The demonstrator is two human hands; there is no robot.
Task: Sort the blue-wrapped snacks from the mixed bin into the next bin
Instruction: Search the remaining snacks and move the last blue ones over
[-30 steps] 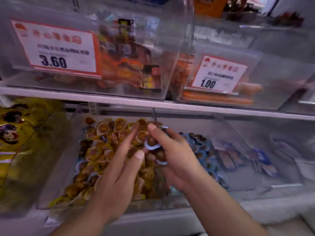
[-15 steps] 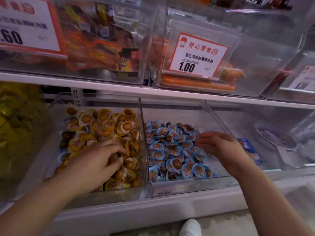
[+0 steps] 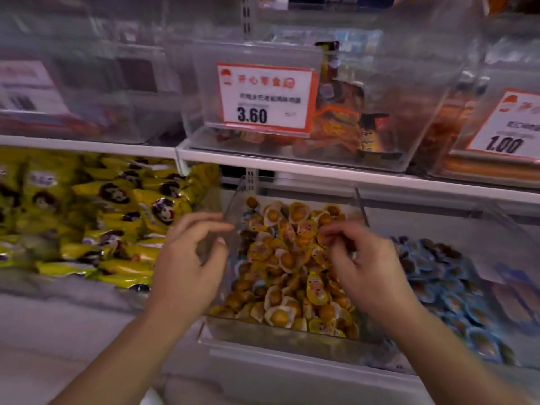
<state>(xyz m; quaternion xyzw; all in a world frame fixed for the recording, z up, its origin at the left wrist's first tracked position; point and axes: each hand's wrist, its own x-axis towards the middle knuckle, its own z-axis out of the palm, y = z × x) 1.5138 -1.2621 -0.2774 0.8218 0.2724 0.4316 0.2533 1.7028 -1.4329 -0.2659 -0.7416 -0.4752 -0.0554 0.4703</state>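
Note:
The mixed bin [image 3: 280, 334] is clear plastic, heaped with yellow-wrapped snacks [image 3: 292, 258]. A few blue-wrapped pieces [image 3: 242, 266] show along its left wall. To its right, the neighbouring bin holds a pile of blue-wrapped snacks [image 3: 450, 287]. My left hand [image 3: 190, 258] hovers by the mixed bin's left wall with loosely curled fingers that hold nothing. My right hand [image 3: 368, 261] is over the right side of the mixed bin, its bent fingertips down among the wrappers. Blur hides whether it pinches one.
Yellow snack bags [image 3: 96, 217] fill the shelf space to the left. Above, a white shelf edge [image 3: 321, 168] carries clear bins with price cards 3.60 [image 3: 264, 99] and 1.00 [image 3: 505, 127]. The bins' upright clear walls stand between the compartments.
My right hand has come back from the blue bin to the mixed bin. My left hand has lifted out of the yellow pile to its left wall. The view has swung left.

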